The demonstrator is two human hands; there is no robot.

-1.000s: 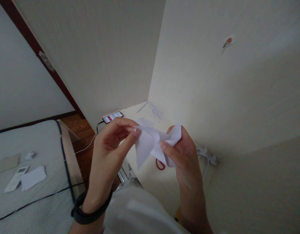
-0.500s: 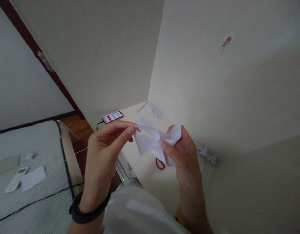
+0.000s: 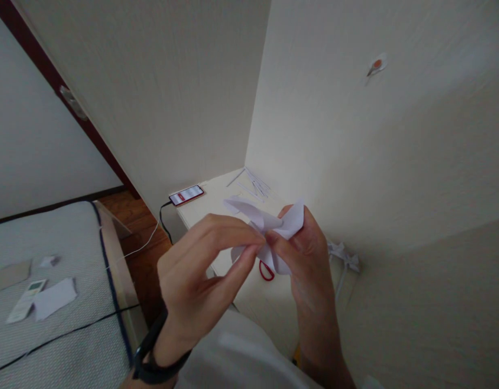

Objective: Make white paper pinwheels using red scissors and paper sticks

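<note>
A white paper pinwheel [image 3: 292, 220] with curved blades is held up above the small table. My right hand [image 3: 304, 251] grips it from the right, the thumb pressed near its middle and the fingers behind. With thumb and forefinger my left hand [image 3: 211, 259] pinches the paper close to the centre, touching beside the right thumb. The left fingers cover part of the lower left blade. Below the paper, a red scissors handle [image 3: 266, 271] shows on the table; the rest of the scissors is hidden.
Thin white paper sticks [image 3: 255, 186] lie at the table's back corner. A phone [image 3: 186, 195] with a cable rests at the left edge. More folded white pinwheels [image 3: 344, 256] stand by the right wall. On the bed [image 3: 91, 259] are paper pieces [image 3: 57, 298] and a remote [image 3: 27, 302].
My left hand has moved right and slightly down, bringing a blade's tip from the outer left in to the pinwheel's centre. My right hand has stayed nearly still.
</note>
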